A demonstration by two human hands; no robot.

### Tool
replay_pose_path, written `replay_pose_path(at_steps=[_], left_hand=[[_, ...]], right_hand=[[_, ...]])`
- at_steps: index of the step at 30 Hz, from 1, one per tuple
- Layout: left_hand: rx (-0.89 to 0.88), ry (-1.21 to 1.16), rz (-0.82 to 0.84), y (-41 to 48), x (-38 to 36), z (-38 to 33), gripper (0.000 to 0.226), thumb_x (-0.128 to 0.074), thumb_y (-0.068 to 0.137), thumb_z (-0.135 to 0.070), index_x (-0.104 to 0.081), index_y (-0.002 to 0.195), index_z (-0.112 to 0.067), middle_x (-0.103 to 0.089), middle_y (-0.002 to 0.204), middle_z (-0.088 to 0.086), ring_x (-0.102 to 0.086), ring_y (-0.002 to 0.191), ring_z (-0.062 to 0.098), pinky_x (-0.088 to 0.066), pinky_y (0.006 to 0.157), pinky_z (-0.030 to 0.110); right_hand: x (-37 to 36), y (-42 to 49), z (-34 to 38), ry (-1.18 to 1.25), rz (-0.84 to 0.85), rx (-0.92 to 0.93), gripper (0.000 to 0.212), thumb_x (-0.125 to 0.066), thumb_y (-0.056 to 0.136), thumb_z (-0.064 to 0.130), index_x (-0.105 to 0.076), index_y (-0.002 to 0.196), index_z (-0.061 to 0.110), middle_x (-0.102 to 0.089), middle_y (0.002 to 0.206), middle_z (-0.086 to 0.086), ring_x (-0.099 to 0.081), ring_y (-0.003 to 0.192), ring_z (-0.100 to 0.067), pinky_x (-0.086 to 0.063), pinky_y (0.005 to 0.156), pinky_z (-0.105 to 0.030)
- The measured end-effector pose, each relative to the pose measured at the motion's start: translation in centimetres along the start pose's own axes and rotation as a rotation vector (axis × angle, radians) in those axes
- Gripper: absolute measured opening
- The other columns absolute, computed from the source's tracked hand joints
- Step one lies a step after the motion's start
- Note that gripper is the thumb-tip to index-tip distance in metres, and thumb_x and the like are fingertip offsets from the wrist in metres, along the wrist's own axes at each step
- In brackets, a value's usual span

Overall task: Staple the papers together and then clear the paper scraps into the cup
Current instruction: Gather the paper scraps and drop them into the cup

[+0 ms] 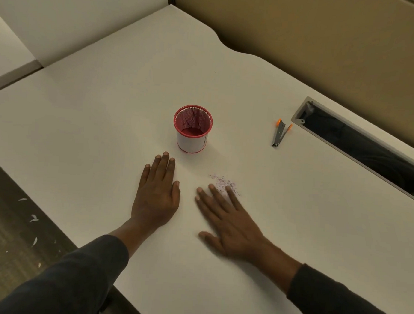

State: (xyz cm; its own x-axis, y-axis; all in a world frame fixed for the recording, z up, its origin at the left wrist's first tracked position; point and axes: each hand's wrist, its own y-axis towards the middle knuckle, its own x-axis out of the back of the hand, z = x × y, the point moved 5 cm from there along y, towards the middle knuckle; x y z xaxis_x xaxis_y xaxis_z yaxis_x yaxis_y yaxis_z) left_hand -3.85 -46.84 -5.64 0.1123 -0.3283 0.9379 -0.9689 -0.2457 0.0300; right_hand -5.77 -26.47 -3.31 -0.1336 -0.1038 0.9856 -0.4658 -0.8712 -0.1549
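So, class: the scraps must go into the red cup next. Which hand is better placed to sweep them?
The right hand: its fingertips already touch the scraps, while the left hand lies flat, apart from them, just short of the cup.

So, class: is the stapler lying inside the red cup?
No: the stapler lies on the desk, well to the right of the red cup.

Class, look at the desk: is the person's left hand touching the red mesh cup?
Apart. The head view shows a strip of bare desk between the fingertips of the left hand and the base of the red mesh cup.
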Motion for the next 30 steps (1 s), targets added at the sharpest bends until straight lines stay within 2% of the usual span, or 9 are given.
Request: replay_pose_path(at_steps=[5, 8, 10, 12, 15, 19, 22, 25, 30], left_hand=[[0.003, 0.003, 0.000, -0.1, 0.1, -0.1, 0.066, -0.024, 0.100, -0.036, -0.019, 0.161, -0.012, -0.011, 0.170, 0.006, -0.005, 0.158, 0.022, -0.012, 0.128, 0.046], [0.002, 0.005, -0.010, 0.0, 0.0, 0.0, 0.065, -0.027, 0.100, -0.035, -0.021, 0.160, -0.010, -0.014, 0.170, 0.008, -0.008, 0.158, 0.023, -0.013, 0.128, 0.046], [0.000, 0.010, -0.018, 0.0, 0.0, 0.0, 0.065, -0.029, 0.100, -0.033, -0.023, 0.160, -0.009, -0.016, 0.169, 0.009, -0.011, 0.157, 0.024, -0.014, 0.128, 0.047], [-0.009, 0.011, -0.022, 0.0, 0.0, -0.1, 0.065, -0.028, 0.099, -0.033, -0.025, 0.159, -0.008, -0.017, 0.169, 0.010, -0.013, 0.157, 0.025, -0.016, 0.127, 0.048], [-0.009, 0.015, -0.019, -0.1, 0.1, -0.1, 0.065, -0.028, 0.099, -0.034, -0.025, 0.159, -0.008, -0.017, 0.169, 0.010, -0.013, 0.157, 0.026, -0.016, 0.127, 0.048], [-0.005, 0.023, -0.014, 0.0, 0.0, 0.0, 0.066, -0.028, 0.099, -0.034, -0.023, 0.160, -0.009, -0.016, 0.169, 0.009, -0.011, 0.157, 0.024, -0.014, 0.128, 0.047], [-0.006, 0.024, -0.010, 0.0, 0.0, 0.0, 0.066, -0.026, 0.099, -0.035, -0.022, 0.160, -0.010, -0.015, 0.169, 0.008, -0.010, 0.158, 0.023, -0.014, 0.128, 0.047], [-0.001, 0.028, -0.001, 0.0, 0.0, 0.0, 0.066, -0.027, 0.100, -0.035, -0.020, 0.161, -0.011, -0.012, 0.170, 0.007, -0.007, 0.158, 0.022, -0.013, 0.128, 0.046], [0.003, 0.027, 0.006, 0.0, 0.0, 0.0, 0.067, -0.023, 0.099, -0.037, -0.020, 0.161, -0.011, -0.012, 0.170, 0.007, -0.007, 0.158, 0.023, -0.011, 0.128, 0.045]], right_hand=[[2.0, -0.6, -3.9, -0.035, 0.001, -0.088, 0.080, -0.027, 0.100, 0.062, -0.002, 0.159, 0.015, 0.005, 0.168, -0.003, 0.009, 0.154, -0.025, -0.010, 0.122, -0.056], [2.0, -4.6, -2.7, 0.066, -0.115, -0.350, 0.090, -0.034, 0.097, 0.065, -0.005, 0.157, 0.004, 0.006, 0.167, -0.014, 0.006, 0.154, -0.031, -0.011, 0.122, -0.056], [0.8, -7.9, -0.7, 0.125, -0.130, -0.538, 0.100, -0.034, 0.093, 0.072, -0.009, 0.156, -0.002, 0.004, 0.165, -0.020, 0.005, 0.153, -0.037, -0.010, 0.121, -0.056], [-0.7, -9.4, 2.0, 0.174, -0.105, -0.633, 0.109, -0.033, 0.089, 0.079, -0.013, 0.154, -0.006, 0.002, 0.165, -0.023, 0.002, 0.153, -0.039, -0.010, 0.120, -0.056], [-1.8, -7.6, 4.5, 0.229, -0.073, -0.690, 0.116, -0.033, 0.084, 0.084, -0.015, 0.153, -0.008, 0.001, 0.164, -0.025, 0.000, 0.153, -0.040, -0.009, 0.119, -0.056], [-1.0, -2.1, 3.1, 0.287, -0.128, -0.783, 0.116, -0.027, 0.085, 0.084, -0.005, 0.154, -0.006, 0.011, 0.163, -0.024, 0.012, 0.152, -0.037, -0.003, 0.122, -0.054], [-0.5, 0.5, 0.9, 0.331, -0.157, -0.817, 0.109, -0.021, 0.088, 0.081, 0.005, 0.156, 0.000, 0.021, 0.163, -0.018, 0.022, 0.151, -0.032, 0.002, 0.124, -0.050], [-0.2, 0.8, -1.1, 0.422, -0.220, -0.785, 0.094, -0.026, 0.095, 0.069, 0.010, 0.157, 0.009, 0.023, 0.164, -0.009, 0.022, 0.151, -0.024, 0.001, 0.126, -0.042], [0.9, 1.7, -2.1, 0.462, -0.168, -0.516, 0.072, -0.042, 0.100, 0.029, -0.004, 0.160, 0.017, 0.009, 0.167, -0.005, 0.012, 0.153, -0.019, -0.004, 0.126, -0.034]])
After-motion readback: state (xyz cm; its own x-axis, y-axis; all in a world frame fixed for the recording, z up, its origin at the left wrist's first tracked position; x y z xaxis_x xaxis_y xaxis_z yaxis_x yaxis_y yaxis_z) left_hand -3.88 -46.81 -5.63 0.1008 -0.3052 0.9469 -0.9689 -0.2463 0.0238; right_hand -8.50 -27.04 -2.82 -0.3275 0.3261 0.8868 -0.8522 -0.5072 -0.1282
